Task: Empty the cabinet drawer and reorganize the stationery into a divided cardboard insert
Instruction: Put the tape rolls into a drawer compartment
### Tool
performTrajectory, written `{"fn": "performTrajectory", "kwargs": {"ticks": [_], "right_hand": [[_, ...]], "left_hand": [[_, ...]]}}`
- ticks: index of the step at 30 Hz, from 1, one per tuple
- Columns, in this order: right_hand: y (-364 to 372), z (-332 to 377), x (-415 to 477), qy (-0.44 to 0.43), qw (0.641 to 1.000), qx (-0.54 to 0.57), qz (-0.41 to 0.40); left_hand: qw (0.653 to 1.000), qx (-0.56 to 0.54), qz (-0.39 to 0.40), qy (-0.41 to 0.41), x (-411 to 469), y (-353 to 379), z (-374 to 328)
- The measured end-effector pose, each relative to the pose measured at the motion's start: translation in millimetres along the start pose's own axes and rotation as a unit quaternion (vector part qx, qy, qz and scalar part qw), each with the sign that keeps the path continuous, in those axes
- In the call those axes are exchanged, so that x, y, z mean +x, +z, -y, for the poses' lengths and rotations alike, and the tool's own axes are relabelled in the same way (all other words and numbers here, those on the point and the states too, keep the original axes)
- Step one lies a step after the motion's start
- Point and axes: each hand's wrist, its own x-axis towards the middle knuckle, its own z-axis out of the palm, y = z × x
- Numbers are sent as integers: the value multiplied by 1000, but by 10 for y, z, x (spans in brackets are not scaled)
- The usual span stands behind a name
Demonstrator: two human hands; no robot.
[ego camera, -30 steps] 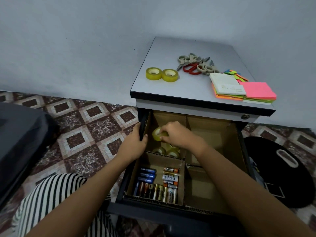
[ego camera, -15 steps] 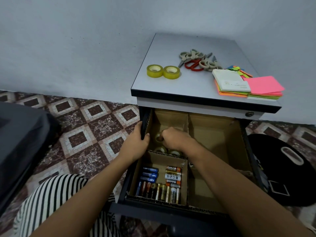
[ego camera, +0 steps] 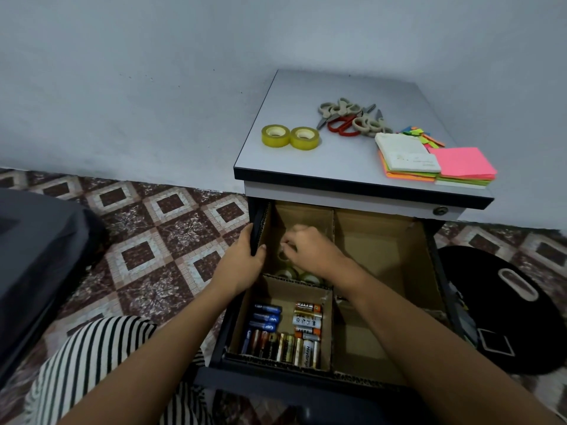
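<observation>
Room: plain pale wall (ego camera: 153,72), floor (ego camera: 138,234) of brown and cream diamond tiles; the small cabinet stands against the wall
Cabinet top (ego camera: 306,164): grey surface w/ black front edge, several things lie on it
Top, left: two yellow tape rolls (ego camera: 290,137), side by side and touching
Top, back: scissors (ego camera: 349,119) in a heap, grey handles and one red pair
Top, right: sticky notes (ego camera: 435,165) in stacks, pink, green, orange, white; small colour flags (ego camera: 423,136) just behind them
Drawer (ego camera: 306,391): pulled out under the top, dark frame
Cardboard insert (ego camera: 380,240): sits inside the drawer, approx. four compartments
Front-left compartment: batteries (ego camera: 285,332), some lying flat, others in a row at the front wall
Back-left compartment: stored tape rolls (ego camera: 294,274), partly hidden by the divider
Left hand (ego camera: 242,265): grasps the drawer's left wall, thumb inside, fingers outside
Right hand (ego camera: 310,250): down in the back-left compartment, fingers bent over a pale roll (ego camera: 283,256); too blurred, I cannot tell if they pinch it
Floor, right: black round object (ego camera: 506,302) w/ a pale slot
Floor, left: big dark object (ego camera: 36,256)
Near edge: striped cloth (ego camera: 92,363) of the person
</observation>
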Motion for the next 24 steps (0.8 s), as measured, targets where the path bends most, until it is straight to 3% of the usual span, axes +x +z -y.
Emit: {"fn": "performTrajectory", "kwargs": {"ticks": [4, 8, 12, 14, 18, 24], "right_hand": [[-186, 110, -125, -45, 998, 14, -45], [-526, 221, -149, -74, 985, 40, -149], [-1013, 323, -82, -78, 950, 110, -282], [-1197, 314, 19, -47, 939, 127, -315], [-1345, 165, 350, 52, 964, 101, -242], [-1293, 55, 554, 120, 988, 19, -99]], "left_hand": [[999, 45, -22, 16, -21, -10, -20], [984, 88, -125, 91, -126, -96, -159], [934, 101, -251, 232, -77, -361, -532], [912, 110, -279, 279, 56, -492, -760], [925, 163, -244, 240, 501, -667, -1093], [938, 286, -151, 128, 941, -652, -1202]]}}
